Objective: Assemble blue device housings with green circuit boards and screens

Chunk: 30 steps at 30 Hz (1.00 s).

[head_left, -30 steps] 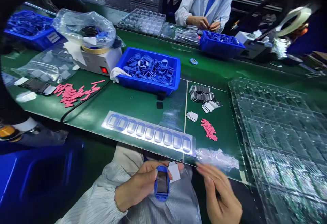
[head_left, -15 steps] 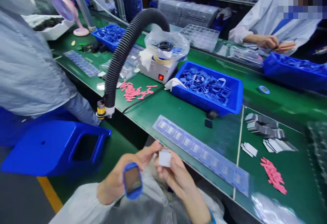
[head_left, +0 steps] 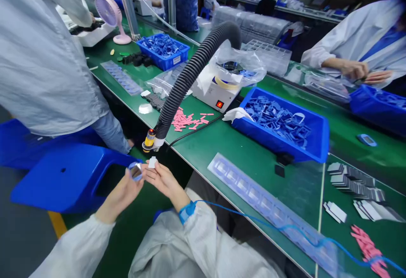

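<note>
My left hand (head_left: 122,191) holds a small blue-framed part with a dark, shiny window (head_left: 135,171) between thumb and fingers. Close beside it, my right hand (head_left: 166,181) pinches a small white square piece (head_left: 152,162). A blue wrist strap (head_left: 187,211) with a coiled cord circles my right wrist. Just above both hands is the nozzle end (head_left: 152,141) of a black corrugated hose (head_left: 196,75), with a yellow sensor on it.
On the green bench (head_left: 193,143) lie a clear tray strip (head_left: 269,210), pink strips (head_left: 187,119) and stacked white-and-grey pieces (head_left: 355,181). A blue bin (head_left: 323,143) holds blue frames. A blue stool (head_left: 63,181) stands left, beside a person (head_left: 53,66). Another person's hands (head_left: 364,71) work opposite.
Both hands have moved left and away from me, from near my lap to beneath the hose nozzle, still holding the blue-framed part and the white piece. The camera view has shifted.
</note>
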Tool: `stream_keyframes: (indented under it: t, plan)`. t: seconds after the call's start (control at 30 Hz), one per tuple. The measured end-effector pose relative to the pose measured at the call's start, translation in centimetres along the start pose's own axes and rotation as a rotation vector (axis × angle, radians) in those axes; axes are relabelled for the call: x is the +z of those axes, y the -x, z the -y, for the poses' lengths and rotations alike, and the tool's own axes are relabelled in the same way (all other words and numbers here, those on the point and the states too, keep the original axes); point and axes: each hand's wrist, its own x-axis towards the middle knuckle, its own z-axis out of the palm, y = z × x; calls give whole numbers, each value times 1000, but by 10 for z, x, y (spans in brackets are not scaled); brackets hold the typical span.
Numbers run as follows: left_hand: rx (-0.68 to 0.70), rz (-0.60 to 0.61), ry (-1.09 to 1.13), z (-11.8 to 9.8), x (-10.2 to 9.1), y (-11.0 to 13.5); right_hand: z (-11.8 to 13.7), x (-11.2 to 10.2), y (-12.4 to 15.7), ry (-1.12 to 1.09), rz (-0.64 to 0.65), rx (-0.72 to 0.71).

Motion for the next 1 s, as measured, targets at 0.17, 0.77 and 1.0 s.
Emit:
stream_keyframes:
  t: [0.17, 0.77, 1.0]
  plan:
    - [-82, -14, 11, 13, 19, -48, -6, -24, 5, 25, -126, -51]
    - [-18, -79, -150, 6, 34, -27, 10, 10, 82, 46, -88, -27]
    - [-256, 153, -246, 63, 97, 21, 40, 13, 201, -66, -102, -187]
